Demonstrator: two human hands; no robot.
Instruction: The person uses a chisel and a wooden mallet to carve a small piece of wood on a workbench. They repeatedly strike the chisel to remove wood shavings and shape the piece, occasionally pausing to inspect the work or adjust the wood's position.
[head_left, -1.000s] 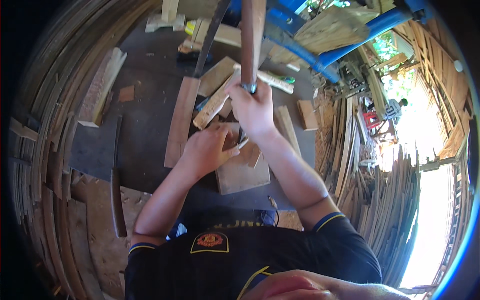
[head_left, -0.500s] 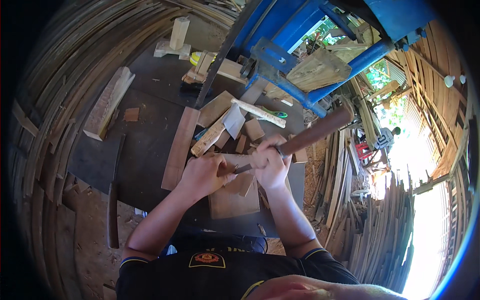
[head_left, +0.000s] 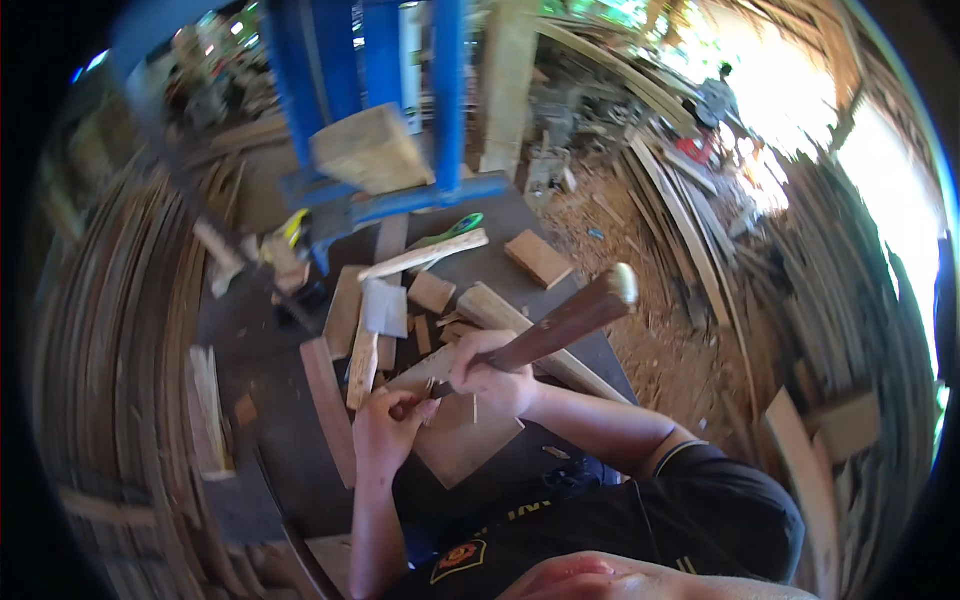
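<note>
Two hazards judged at this station. At the left hand [head_left: 388, 428], a cut is possible: the tool [head_left: 560, 323] has its narrow end pointed at the fingertips, and a slip or an over-hard push would cause it. Beyond the right hand [head_left: 497, 378], the tool's long handle juts outward over the beam [head_left: 493, 311] and could strike it if swung wide.

Left hand: fingers curled, thumb close to them, just beside the tool's narrow end; blur prevents telling whether a small piece is pinched. The bar [head_left: 328, 410] lies to its left, the bark-edged stick [head_left: 363, 375] just ahead. Below and between both hands lies the board [head_left: 465, 448]. Right hand: closed in a fist around the tool, handle rising outward to the right.
</note>
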